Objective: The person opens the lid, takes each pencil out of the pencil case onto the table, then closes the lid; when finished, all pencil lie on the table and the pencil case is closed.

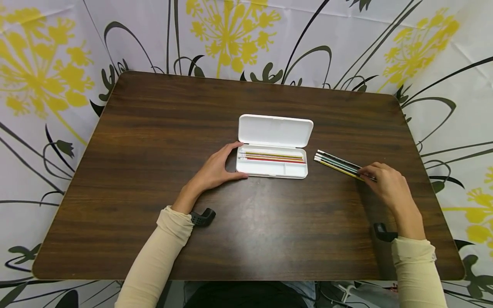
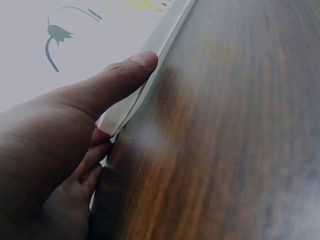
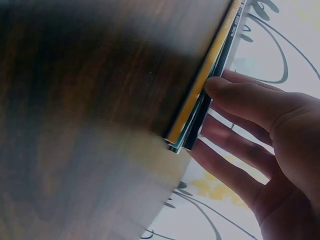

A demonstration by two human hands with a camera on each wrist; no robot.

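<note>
An open white pencil case (image 1: pixel 265 168) lies near the middle of the table, its lid (image 1: pixel 275 131) tipped back. Several pencils (image 1: pixel 273 158), red and yellowish, lie side by side in its long rear compartment. My left hand (image 1: pixel 213 170) grips the case's left end, thumb at the front edge and fingers toward the back; the left wrist view shows the thumb (image 2: pixel 142 62) against the case wall. To the right, my right hand (image 1: pixel 389 186) pinches several pencils (image 1: pixel 337 164), black, green and yellow, by their near ends. Their white-tipped ends point toward the case.
The brown wooden table (image 1: pixel 154 128) has rounded corners. A white cloth with yellow flowers (image 1: pixel 231 34) hangs behind and around it. Dark straps with small black devices (image 1: pixel 204 217) sit on both wrists.
</note>
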